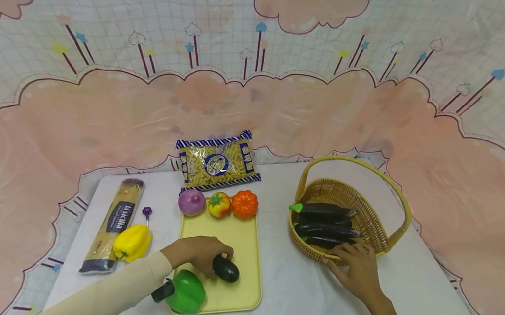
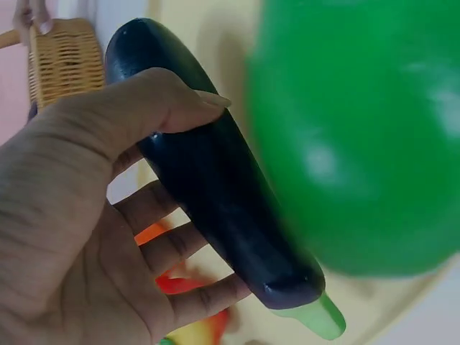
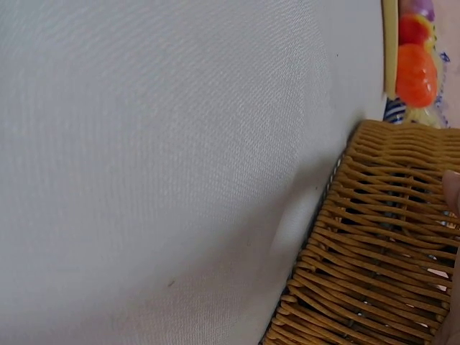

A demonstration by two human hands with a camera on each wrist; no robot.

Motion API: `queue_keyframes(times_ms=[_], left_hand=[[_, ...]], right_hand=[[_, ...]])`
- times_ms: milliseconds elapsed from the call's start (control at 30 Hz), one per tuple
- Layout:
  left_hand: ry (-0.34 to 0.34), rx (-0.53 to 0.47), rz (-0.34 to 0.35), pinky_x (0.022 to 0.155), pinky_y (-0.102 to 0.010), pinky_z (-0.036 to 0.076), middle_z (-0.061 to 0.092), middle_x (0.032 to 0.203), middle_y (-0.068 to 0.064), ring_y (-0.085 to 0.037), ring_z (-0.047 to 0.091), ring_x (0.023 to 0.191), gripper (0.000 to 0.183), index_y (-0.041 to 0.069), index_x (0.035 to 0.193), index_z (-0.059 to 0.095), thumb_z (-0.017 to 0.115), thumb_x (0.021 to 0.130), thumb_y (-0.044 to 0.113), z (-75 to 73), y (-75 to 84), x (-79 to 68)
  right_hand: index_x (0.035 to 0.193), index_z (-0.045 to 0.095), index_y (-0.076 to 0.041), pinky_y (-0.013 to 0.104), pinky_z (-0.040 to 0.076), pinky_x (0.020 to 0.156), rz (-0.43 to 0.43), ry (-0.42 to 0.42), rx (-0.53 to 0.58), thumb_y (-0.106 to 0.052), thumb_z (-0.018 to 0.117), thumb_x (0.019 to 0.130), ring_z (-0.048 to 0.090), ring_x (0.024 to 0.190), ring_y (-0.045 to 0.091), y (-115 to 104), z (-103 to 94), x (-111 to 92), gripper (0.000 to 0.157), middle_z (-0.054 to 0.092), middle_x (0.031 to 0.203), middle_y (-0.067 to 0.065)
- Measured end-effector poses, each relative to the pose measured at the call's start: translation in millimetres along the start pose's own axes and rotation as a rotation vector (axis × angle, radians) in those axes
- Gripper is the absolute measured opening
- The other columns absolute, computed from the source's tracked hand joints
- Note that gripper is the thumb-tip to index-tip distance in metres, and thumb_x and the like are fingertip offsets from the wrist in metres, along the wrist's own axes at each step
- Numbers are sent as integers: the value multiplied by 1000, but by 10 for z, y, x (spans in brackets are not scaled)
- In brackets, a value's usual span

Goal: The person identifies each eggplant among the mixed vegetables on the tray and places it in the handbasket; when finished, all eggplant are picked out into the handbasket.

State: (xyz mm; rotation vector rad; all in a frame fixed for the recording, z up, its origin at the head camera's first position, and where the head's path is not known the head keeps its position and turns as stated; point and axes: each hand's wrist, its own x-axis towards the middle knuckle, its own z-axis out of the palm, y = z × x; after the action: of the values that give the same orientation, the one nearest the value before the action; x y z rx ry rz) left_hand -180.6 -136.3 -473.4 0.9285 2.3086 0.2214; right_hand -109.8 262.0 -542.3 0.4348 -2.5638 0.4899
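Over the yellow tray (image 1: 219, 298), my left hand (image 1: 204, 255) holds a dark eggplant (image 2: 208, 165), its thumb across the top and its fingers underneath. A green bell pepper (image 1: 186, 292) lies at the tray's near left corner, close beside that eggplant. My right hand (image 1: 357, 270) grips the near rim of the wicker basket (image 1: 373, 222), with fingers over the edge and the thumb (image 3: 451, 190) against the outer wall. Inside the basket lie three eggplants (image 1: 325, 211) side by side, green stems to the left.
Along the tray's far edge sit a purple onion (image 1: 191, 203), a red-yellow tomato (image 1: 218, 205) and an orange pumpkin (image 1: 245, 204). Behind them is a pasta bag (image 1: 217, 162). On the left lie a spaghetti pack (image 1: 115, 222), a yellow pepper (image 1: 133, 242) and a purple lollipop (image 1: 147, 212).
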Motion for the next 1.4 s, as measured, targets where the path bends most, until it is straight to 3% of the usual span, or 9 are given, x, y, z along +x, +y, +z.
queue_keyframes(times_ms=[233,333,533,733,867,1133,1400], left_hand=[[133,-25,90,77,-27,47,64,96,10,-9,54,81,38,25,109,61,78,76,18,-289,92,142],[194,-38,133,81,-28,49,65,100,7,-10,56,84,39,21,112,60,77,77,19,-439,197,210],[250,-33,147,83,-30,50,65,107,3,-12,57,90,46,20,124,58,74,82,23,-654,453,377],[343,-11,155,80,-29,50,64,110,1,-13,58,92,48,19,130,56,72,85,27,-746,690,631],[397,33,149,84,-34,52,64,116,-1,-16,60,99,53,19,135,54,71,87,33,-810,872,837],[407,174,129,99,-39,49,53,143,-8,-21,55,126,66,14,147,44,68,91,38,-829,1223,1261],[475,284,96,89,-33,53,56,136,-4,-17,59,117,59,19,142,49,68,91,41,-730,1419,1597]], right_hand=[[82,76,-18,57,35,90,9,-3,0,-35,85,70,58,79,22,15,2,2,23,70,82,-2],[82,76,-18,57,35,91,9,-2,4,-36,85,70,58,79,22,16,9,-5,23,70,83,-2],[83,76,-18,58,34,91,4,5,13,-35,85,70,58,79,23,15,19,-11,22,70,83,-2],[83,76,-18,57,34,91,0,2,6,-35,84,70,58,79,23,17,23,-11,23,70,83,-2],[83,76,-17,58,35,89,4,5,5,-36,85,70,59,79,23,18,22,-15,24,70,83,-1],[83,77,-14,62,35,89,22,-20,-9,-35,84,71,59,80,24,-1,20,-28,26,70,84,0],[84,77,-15,62,35,89,11,-28,-12,-35,84,73,60,82,26,-24,-8,-10,24,70,85,-1]])
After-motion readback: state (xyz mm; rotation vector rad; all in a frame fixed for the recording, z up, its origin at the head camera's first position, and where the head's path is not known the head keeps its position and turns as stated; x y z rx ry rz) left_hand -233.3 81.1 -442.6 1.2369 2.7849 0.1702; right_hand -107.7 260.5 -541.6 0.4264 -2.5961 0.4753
